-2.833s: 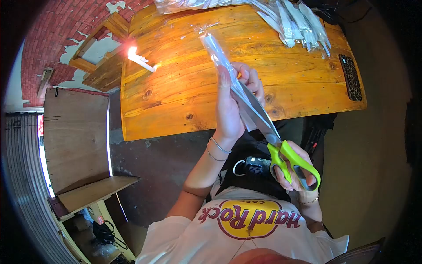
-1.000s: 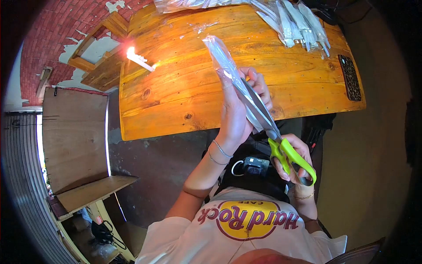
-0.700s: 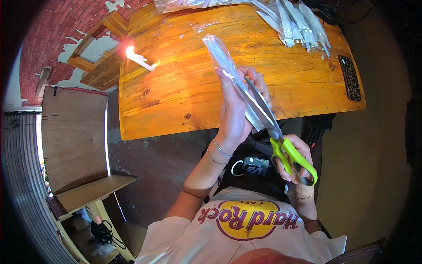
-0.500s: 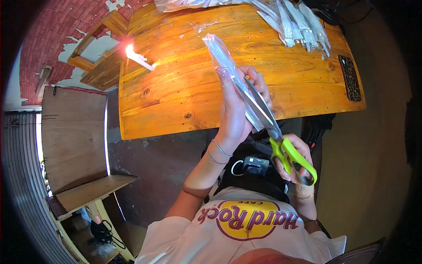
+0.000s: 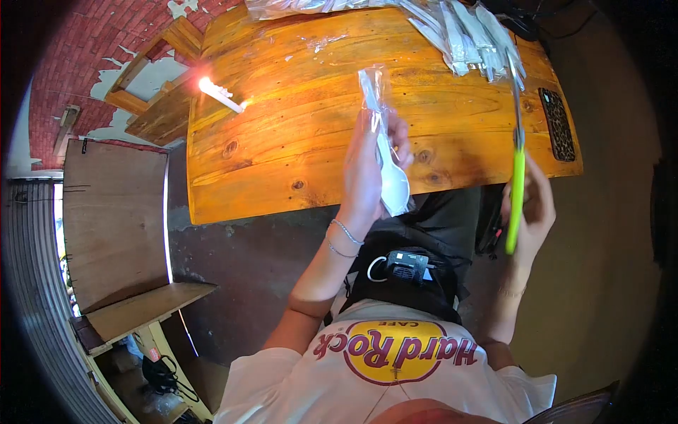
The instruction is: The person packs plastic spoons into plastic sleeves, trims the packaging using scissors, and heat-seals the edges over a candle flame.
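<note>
Left hand (image 5: 364,169) raised, gripping the bagged white plastic spoon (image 5: 396,189) over the worktop's (image 5: 304,141) six-o'clock edge; right hand (image 5: 538,205), at three o'clock, clutches green-handled scissors (image 5: 518,191), blades toward twelve, and they've swung away from the spoon!

Probably a makeshift workroom, though a modest home is possible: torn brick-print wall covering (image 5: 60,95) at ten o'clock, a plywood panel (image 5: 116,219) and corrugated metal (image 5: 28,254) at nine, worn bare floor (image 5: 244,258) and rough wooden shelving (image 5: 152,307) at eight, a plank table (image 5: 282,155) at twelve.
</note>
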Motion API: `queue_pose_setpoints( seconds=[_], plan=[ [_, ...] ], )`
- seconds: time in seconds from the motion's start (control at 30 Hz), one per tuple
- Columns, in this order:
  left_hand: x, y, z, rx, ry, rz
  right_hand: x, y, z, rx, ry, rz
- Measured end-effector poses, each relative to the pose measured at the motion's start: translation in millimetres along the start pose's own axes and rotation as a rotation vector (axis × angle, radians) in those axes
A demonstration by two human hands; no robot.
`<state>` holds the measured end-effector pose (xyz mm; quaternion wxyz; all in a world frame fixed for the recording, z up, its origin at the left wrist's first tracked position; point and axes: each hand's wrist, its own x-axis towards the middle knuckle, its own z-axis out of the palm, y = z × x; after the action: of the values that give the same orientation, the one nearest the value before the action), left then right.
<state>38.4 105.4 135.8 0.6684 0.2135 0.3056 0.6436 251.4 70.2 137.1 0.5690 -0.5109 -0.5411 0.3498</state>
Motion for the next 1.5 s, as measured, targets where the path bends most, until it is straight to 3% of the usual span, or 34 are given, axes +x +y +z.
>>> queue_pose_setpoints(
  seconds=[0.07,0.13,0.2,0.37,0.57,0.67,0.77,0.87,0.97,1.0,1.03,1.1,1.2,1.27,1.33,1.43,1.5],
  plan=[
    [-0.8,1.8,-0.1,0.015,0.027,0.026,24.7,16.6,-6.1,-0.263,0.014,-0.141],
    [-1.6,2.1,-6.6,0.003,-0.02,0.043,38.8,20.8,-10.1,-0.57,-0.078,-0.122],
    [-1.8,5.2,-10.2,-0.044,-0.078,0.028,46.1,39.1,-8.0,-0.571,-0.194,-0.157],
    [-3.7,8.7,-10.8,-0.07,-0.117,-0.008,50.0,42.9,1.4,-0.625,-0.174,-0.215],
    [-2.6,11.9,-11.3,-0.058,-0.153,-0.099,51.1,30.0,8.5,-0.729,-0.204,-0.142],
    [-2.5,11.4,-13.6,-0.238,-0.344,-0.267,48.8,22.6,8.0,-0.845,-0.214,-0.154],
    [-7.8,11.7,-7.7,-0.217,-0.433,-0.39,51.0,-10.4,14.5,-0.787,-0.145,-0.285],
    [-6.7,13.3,-6.2,0.017,-0.394,-0.586,49.7,-67.4,38.0,-0.619,-0.21,-0.657],
    [-5.0,6.2,-19.6,-0.125,-0.471,-0.868,65.7,-79.4,51.3,-0.597,-0.544,-1.004],
    [-4.5,7.7,-19.5,-0.177,-0.514,-0.957,70.6,-76.3,53.5,-0.591,-0.582,-0.994],
    [-10.0,10.5,-14.7,-0.197,-0.4,-0.954,75.2,-73.3,55.6,-0.582,-0.623,-0.987],
    [-13.9,13.8,-10.2,-0.232,-0.42,-0.877,77.9,-74.2,57.6,-0.544,-0.608,-1.006],
    [-16.2,18.9,-7.0,-0.23,-0.471,-0.749,69.5,-69.6,43.8,-0.516,-0.26,-0.851],
    [-16.2,19.2,-7.0,-0.275,-0.497,-0.701,60.3,-55.8,30.0,-0.631,-0.146,-0.334],
    [-14.9,19.5,-5.0,-0.3,-0.485,-0.649,50.3,-14.8,7.0,-0.922,-0.213,-0.095],
    [-11.2,22.7,-1.7,-0.33,-0.465,-0.621,31.9,12.8,-0.3,-0.948,-0.247,0.057],
    [-9.3,22.8,0.9,-0.362,-0.452,-0.619,32.2,16.8,-1.8,-0.975,-0.25,0.026]
  ],
)
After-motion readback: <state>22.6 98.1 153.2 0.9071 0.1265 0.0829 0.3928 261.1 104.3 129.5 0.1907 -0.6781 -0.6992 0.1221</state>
